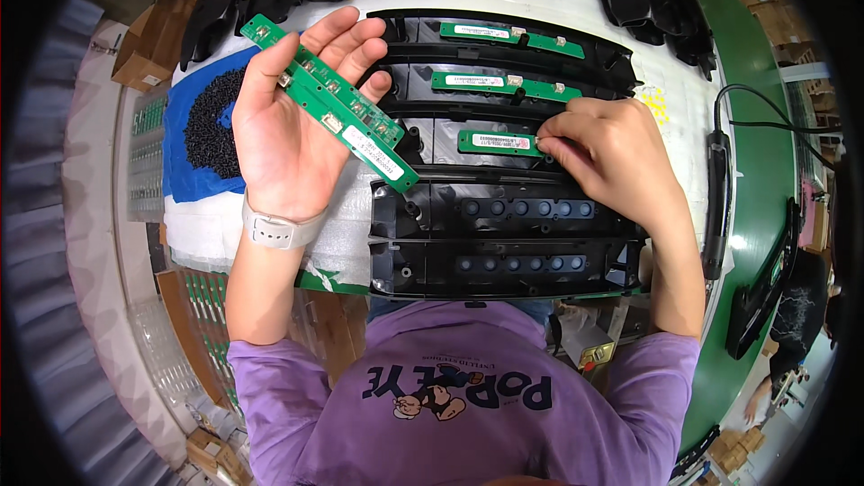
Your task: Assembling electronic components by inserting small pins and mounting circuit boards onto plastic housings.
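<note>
The left hand [292, 117] holds green circuit boards [331, 101] while the right hand [612, 157] presses another board [499, 142] into a black panel [504, 171].

Left hand [292, 117] raised palm-up, fingers spread; right hand [607, 148] lowered, fingertips pinched.

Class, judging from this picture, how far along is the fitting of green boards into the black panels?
Done: the two far panels each carry a green board. In hand: the right hand presses a board into the third panel; the left hand holds spare boards. Left: the two nearest panels show only bare button pads.
</note>
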The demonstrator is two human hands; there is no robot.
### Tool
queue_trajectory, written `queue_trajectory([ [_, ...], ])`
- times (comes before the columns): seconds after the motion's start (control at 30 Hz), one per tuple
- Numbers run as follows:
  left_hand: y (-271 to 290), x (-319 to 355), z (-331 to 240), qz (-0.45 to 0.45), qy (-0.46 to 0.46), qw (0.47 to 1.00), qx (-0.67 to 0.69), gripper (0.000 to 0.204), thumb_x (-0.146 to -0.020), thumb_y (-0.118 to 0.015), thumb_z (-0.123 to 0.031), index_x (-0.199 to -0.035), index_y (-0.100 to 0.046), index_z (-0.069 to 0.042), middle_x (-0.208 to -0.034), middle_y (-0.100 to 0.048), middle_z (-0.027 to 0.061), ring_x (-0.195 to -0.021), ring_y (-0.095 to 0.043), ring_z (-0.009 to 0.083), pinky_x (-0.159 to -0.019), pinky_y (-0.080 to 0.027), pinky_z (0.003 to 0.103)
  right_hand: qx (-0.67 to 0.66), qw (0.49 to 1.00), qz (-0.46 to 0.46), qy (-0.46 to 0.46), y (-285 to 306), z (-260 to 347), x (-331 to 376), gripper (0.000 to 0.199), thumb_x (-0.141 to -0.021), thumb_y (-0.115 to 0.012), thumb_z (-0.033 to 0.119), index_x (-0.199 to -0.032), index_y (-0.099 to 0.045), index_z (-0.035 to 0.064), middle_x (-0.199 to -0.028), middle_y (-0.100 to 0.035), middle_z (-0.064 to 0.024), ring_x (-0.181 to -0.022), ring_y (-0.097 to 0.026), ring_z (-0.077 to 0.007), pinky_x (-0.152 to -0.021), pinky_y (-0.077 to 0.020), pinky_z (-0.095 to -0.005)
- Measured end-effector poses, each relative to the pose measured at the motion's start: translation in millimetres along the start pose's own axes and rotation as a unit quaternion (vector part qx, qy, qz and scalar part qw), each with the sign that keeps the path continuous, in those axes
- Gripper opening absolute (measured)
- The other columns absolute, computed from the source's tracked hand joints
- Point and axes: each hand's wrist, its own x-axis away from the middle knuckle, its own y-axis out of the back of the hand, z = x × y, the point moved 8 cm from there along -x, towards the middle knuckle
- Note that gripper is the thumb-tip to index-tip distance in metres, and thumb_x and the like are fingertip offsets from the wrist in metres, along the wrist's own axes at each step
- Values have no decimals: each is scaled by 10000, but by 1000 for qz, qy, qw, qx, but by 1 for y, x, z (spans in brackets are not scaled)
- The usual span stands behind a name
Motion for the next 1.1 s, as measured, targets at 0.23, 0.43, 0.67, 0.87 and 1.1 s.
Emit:
queue_trajectory([
  [0.23,-4,4,-2,39,5,999,13,452,-918,-436,-250,-1234,-438,72,-1217,-518,210,-1085,-520,270,-904,-413,389,-3,1000,10,-25,-3,4,-3,39,-731,-667,61,-752,-657,30,-651,-592,-103,-523,-559,-266,-503,-434,-343],
  [0.43,-3,5,4,-3,-7,999,-33,467,-918,-422,-281,-1227,-434,69,-1250,-491,220,-1116,-510,279,-917,-418,395,55,998,40,-17,10,22,-22,70,-734,-649,113,-715,-660,47,-642,-586,-86,-595,-588,-281,-556,-468,-370],
  [0.67,-12,10,12,-34,44,998,-10,418,-917,-384,-313,-1118,-512,31,-1111,-583,170,-1027,-562,255,-886,-453,345,28,935,-124,332,3,116,-68,163,-629,-615,94,-792,-611,76,-761,-550,-25,-727,-583,-193,-547,-486,-308],
  [0.87,-13,8,12,36,83,995,36,310,-955,-416,-306,-962,-584,-46,-939,-641,65,-897,-615,186,-799,-497,322,52,916,-116,380,-5,116,-83,53,-636,-610,101,-668,-588,64,-766,-582,-10,-769,-617,-178,-578,-512,-300],
  [1.1,-22,11,12,83,112,990,24,457,-948,-361,-410,-1087,-544,-15,-943,-632,74,-845,-614,149,-726,-492,271,16,907,-176,382,8,127,-73,55,-637,-633,90,-677,-606,65,-777,-597,-14,-741,-606,-182,-579,-509,-303],
])
